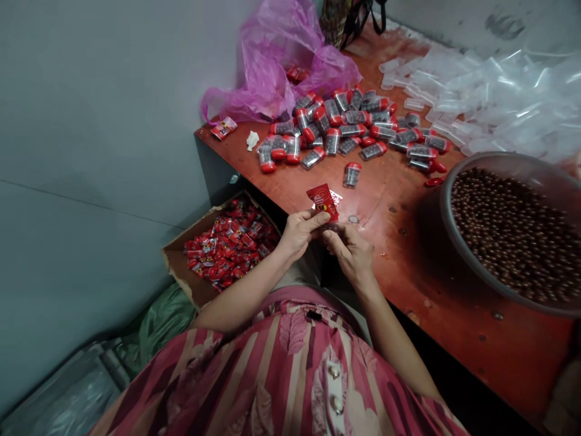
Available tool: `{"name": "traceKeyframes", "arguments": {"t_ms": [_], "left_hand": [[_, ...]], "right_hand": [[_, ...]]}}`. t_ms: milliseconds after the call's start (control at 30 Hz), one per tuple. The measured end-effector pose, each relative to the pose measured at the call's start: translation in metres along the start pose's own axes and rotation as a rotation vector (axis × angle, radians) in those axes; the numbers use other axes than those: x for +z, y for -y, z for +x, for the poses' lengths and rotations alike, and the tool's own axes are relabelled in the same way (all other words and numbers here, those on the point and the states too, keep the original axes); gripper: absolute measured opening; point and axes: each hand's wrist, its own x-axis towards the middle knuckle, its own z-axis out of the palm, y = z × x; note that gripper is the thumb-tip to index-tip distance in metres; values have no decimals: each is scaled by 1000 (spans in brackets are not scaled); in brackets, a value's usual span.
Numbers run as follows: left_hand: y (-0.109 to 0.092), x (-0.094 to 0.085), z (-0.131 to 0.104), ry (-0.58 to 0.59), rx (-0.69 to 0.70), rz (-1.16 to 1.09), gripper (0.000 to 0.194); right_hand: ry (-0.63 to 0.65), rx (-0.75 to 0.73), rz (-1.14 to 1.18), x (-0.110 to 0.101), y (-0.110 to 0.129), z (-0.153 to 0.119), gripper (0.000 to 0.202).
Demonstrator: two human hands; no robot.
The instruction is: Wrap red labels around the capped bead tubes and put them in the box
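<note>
My left hand (302, 233) pinches a red printed wrapper (323, 201) between thumb and fingers, above the table's front edge. Close beside it, my right hand (353, 253) is closed at the wrapper's lower end, where a small dark thing shows between the fingertips; I cannot make out what it is. A bit of white and red printed wrapper (336, 197) lies just behind. Farther back, one small clear container with dark contents (351, 174) stands apart from a pile of similar red-capped containers (333, 140).
A tub (447, 209) of brown balls (512, 236) stands at the right. Clear empty containers (499, 103) are heaped at the back right, a pink plastic bag (267, 54) at the back left. Below the table's left edge, a cardboard box (175, 260) holds red-wrapped pieces (227, 245).
</note>
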Motion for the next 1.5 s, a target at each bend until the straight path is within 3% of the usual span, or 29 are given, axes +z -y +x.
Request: {"name": "traceKeyframes", "arguments": {"t_ms": [167, 367, 467, 633, 833, 933, 1033, 1167, 1300, 1400, 1500], "left_hand": [[-2, 1, -2, 33, -13, 53, 35], [0, -2, -2, -23, 49, 224, 34], [3, 0, -6, -53, 86, 269, 32], [2, 4, -11, 38, 34, 25, 33], [7, 7, -13, -117, 60, -102, 28], [18, 12, -21, -118, 38, -119, 26], [21, 11, -28, -93, 7, -148, 26], [10, -5, -37, 2, -53, -130, 28], [-10, -35, -50, 1, -98, -52, 27], [-20, -62, -64, -118, -42, -54, 32], [-21, -83, -73, -345, 81, -113, 47]], "right_hand": [[182, 224, 424, 4, -4, 4, 26], [49, 129, 218, -1, 2, 3, 23], [94, 199, 356, 1, 2, 5, 23], [80, 267, 570, 8, -2, 9, 23], [-47, 270, 623, 13, 2, 0, 31], [-163, 278, 612, 15, 4, -2, 27], [-125, 282, 588, 13, 4, 1, 27], [103, 259, 550, 12, 5, 14, 31], [322, 238, 520, 31, 13, 24, 38], [416, 195, 463, 48, 18, 21, 38], [394, 181, 410, 47, 17, 14, 34]]}}
